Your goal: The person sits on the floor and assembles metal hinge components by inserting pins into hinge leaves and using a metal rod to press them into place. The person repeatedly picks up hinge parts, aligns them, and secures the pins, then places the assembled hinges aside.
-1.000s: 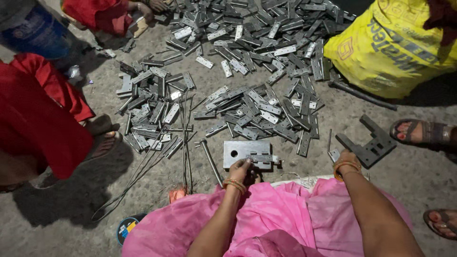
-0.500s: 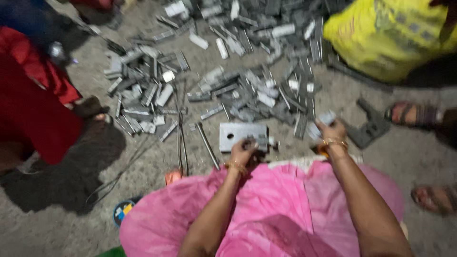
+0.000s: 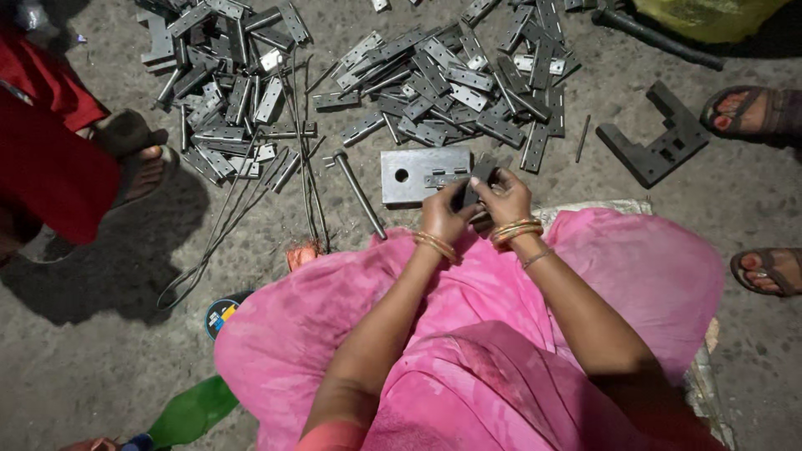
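Observation:
My left hand (image 3: pixel 444 213) and my right hand (image 3: pixel 504 195) meet just above my pink lap, both gripping a dark metal hinge leaf (image 3: pixel 478 177) between the fingers. Directly behind the hands lies a flat grey steel block (image 3: pixel 411 174) with a round hole, resting on the concrete floor. Beyond it spreads a large heap of metal hinge pieces (image 3: pixel 455 71). A steel pin rod (image 3: pixel 359 194) lies left of the block.
A second heap of hinge pieces (image 3: pixel 219 83) and thin wire rods (image 3: pixel 305 159) lie at left. A dark iron jig (image 3: pixel 655 138) sits at right. Other people's sandalled feet (image 3: pixel 748 111) and a red-clothed person (image 3: pixel 46 150) border the floor; a yellow sack (image 3: pixel 710 12) is far right.
My right hand came back from the heap with a hinge piece and joined my left hand at the steel block. The camera shifted closer and leftward.

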A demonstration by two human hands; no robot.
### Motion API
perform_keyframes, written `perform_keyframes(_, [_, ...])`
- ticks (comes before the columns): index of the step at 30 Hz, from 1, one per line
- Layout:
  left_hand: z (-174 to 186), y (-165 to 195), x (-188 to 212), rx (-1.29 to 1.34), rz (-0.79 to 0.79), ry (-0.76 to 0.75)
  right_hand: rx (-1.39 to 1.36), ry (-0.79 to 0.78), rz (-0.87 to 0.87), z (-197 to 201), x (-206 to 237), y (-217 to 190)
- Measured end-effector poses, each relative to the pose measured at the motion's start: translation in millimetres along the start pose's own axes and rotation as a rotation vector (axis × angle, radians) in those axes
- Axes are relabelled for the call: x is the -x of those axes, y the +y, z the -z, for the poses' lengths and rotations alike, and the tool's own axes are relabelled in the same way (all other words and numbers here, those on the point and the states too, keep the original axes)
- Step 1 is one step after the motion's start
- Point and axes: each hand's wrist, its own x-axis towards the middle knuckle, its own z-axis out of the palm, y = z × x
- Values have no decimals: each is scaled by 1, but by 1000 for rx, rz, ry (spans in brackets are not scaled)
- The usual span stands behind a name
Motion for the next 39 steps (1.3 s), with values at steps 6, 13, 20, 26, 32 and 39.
perform_keyframes(6, [5,-27,-5,663,324,-262,-160,-194,-218,30,-5,6])
perform_keyframes(13, [11,-23,-1,949,524,-291,-351,-271,-262,34,-4,5])
perform_keyframes(20, [13,-27,-3,881,520,-344,-365,-282,-277,39,-2,2])
perform_keyframes(26, [13,-26,-1,1001,559,-352,-378,-288,-277,39,-1,7])
perform_keyframes(32, [17,-14,1,1049,555,-371,-399,-295,-274,36,-2,9])
perform_keyframes(39, [18,-11,0,1101,570,-363,-383,-304,-272,35,2,-4])
